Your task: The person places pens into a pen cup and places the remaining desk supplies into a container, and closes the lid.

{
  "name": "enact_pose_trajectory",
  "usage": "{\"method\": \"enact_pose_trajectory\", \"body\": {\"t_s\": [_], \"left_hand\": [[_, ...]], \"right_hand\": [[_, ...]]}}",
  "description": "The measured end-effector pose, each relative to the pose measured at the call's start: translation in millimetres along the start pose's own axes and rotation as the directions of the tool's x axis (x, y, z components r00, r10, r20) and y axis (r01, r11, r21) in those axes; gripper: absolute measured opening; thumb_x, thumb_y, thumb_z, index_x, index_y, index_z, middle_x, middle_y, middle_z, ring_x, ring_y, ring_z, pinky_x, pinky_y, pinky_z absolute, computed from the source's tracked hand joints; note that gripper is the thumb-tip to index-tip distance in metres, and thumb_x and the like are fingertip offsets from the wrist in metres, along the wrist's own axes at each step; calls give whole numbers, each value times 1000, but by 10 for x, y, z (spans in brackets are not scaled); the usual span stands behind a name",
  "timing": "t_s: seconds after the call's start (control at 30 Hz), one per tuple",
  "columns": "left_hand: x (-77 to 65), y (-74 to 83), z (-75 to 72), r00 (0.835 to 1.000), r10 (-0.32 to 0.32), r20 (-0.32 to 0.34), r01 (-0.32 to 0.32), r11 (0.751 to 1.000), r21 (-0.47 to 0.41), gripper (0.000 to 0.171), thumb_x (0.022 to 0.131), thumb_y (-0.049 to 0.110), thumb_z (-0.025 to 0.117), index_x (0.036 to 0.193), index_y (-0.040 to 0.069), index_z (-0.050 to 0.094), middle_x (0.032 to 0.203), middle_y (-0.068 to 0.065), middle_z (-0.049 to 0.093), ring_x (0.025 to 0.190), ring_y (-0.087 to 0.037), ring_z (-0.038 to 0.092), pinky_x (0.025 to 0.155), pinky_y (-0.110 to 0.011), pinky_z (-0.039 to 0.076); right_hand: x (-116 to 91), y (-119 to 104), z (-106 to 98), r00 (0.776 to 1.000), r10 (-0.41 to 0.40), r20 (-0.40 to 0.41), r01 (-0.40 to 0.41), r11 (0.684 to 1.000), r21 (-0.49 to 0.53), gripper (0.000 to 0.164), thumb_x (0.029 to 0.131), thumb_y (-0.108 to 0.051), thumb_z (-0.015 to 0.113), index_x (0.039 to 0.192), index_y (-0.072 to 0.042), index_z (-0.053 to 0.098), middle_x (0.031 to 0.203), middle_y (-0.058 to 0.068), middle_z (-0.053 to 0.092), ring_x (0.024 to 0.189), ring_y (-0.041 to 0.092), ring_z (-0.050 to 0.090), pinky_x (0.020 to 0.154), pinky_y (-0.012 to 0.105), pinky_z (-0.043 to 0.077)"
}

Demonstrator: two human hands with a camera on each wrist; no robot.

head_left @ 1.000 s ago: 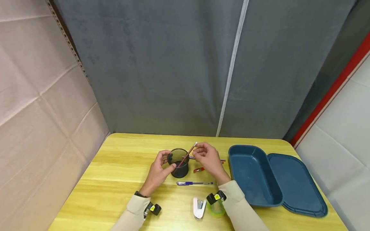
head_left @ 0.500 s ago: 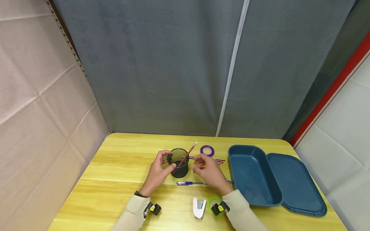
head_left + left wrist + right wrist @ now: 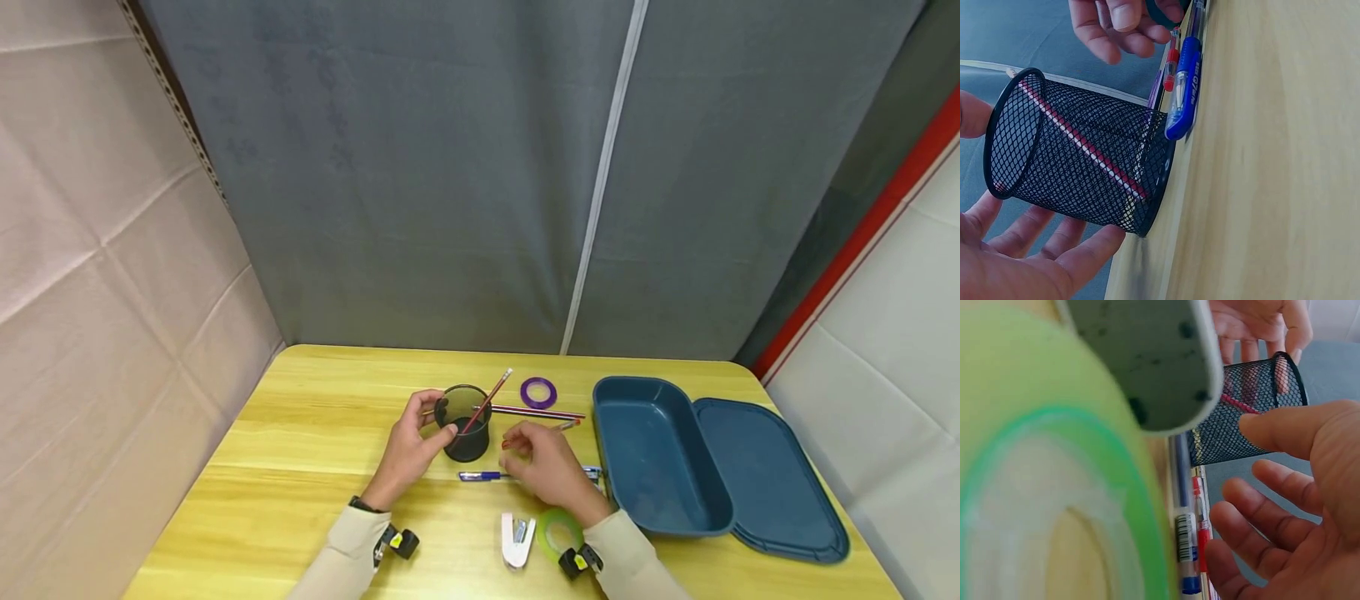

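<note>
My left hand holds the black mesh pen holder upright on the table, thumb on one side and fingers on the other. A red-striped pencil leans inside it, its eraser end above the rim. To the right, my right hand hovers over the pens with fingers loosely bent and nothing between them. Beneath it lie a blue pen and a red pen, both partly hidden in the head view. Several pencils lie just behind the right hand.
A purple tape roll lies behind the pencils. Near the front are a white stapler and a green tape roll, close to the right wrist. At right, a blue box stands beside its lid.
My right hand has let go of the pencil, now leaning in the pen holder, and moved down towards the red and blue pens. The left hand has stayed on the pen holder.
</note>
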State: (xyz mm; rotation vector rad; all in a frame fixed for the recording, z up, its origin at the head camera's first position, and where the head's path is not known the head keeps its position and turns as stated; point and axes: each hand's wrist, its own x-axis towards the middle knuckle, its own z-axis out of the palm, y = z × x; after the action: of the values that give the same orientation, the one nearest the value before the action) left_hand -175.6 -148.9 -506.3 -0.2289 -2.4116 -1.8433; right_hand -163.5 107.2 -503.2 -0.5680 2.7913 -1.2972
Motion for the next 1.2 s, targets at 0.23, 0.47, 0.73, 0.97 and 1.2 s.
{"method": "enact_pose_trajectory", "body": {"t_s": [0.23, 0.47, 0.73, 0.97, 1.2], "left_hand": [[4, -1, 2, 1000, 7, -7, -7, 1000, 4, 56, 92, 15, 78, 143, 12, 55, 142, -17, 63, 129, -42, 64, 110, -58, 51], [2, 6, 4, 1000, 5, -3, -5, 1000, 3, 57, 92, 13, 78, 143, 10, 54, 141, -19, 63, 128, -41, 64, 111, -58, 50], [6, -13, 2, 1000, 9, -4, -9, 1000, -14, 56, 91, 13, 79, 142, 11, 55, 140, -19, 63, 128, -41, 64, 112, -58, 49], [5, -4, -5, 1000, 1, -5, -1, 1000, -16, 55, 91, 14, 79, 141, 13, 55, 141, -17, 64, 129, -42, 64, 111, -58, 50], [0, -6, 4, 1000, 0, -4, 0, 1000, -15, 56, 91, 14, 79, 142, 14, 55, 141, -16, 64, 128, -42, 64, 109, -58, 51]], "right_hand": [[-28, 44, 10, 999, -14, 49, 17, 998, -65, 27, 92, -31, 82, 112, -14, 75, 105, -1, 74, 97, 15, 68, 87, 36, 57], [-42, 68, 22, 993, -53, 102, 69, 985, -156, 27, 92, -36, 82, 109, -16, 77, 99, -4, 69, 91, 12, 61, 83, 33, 54], [-40, 96, 24, 986, -71, 151, 107, 965, -241, 26, 86, -32, 89, 106, -18, 79, 97, -6, 67, 86, 8, 53, 79, 32, 50], [-45, 85, 18, 983, -89, 159, 133, 947, -294, 17, 86, -28, 88, 101, -22, 83, 101, -10, 72, 92, 6, 59, 85, 35, 54], [-55, 103, 29, 985, -74, 157, 118, 948, -295, 11, 87, -23, 86, 97, -26, 84, 98, -12, 70, 90, 5, 59, 81, 33, 53]]}}
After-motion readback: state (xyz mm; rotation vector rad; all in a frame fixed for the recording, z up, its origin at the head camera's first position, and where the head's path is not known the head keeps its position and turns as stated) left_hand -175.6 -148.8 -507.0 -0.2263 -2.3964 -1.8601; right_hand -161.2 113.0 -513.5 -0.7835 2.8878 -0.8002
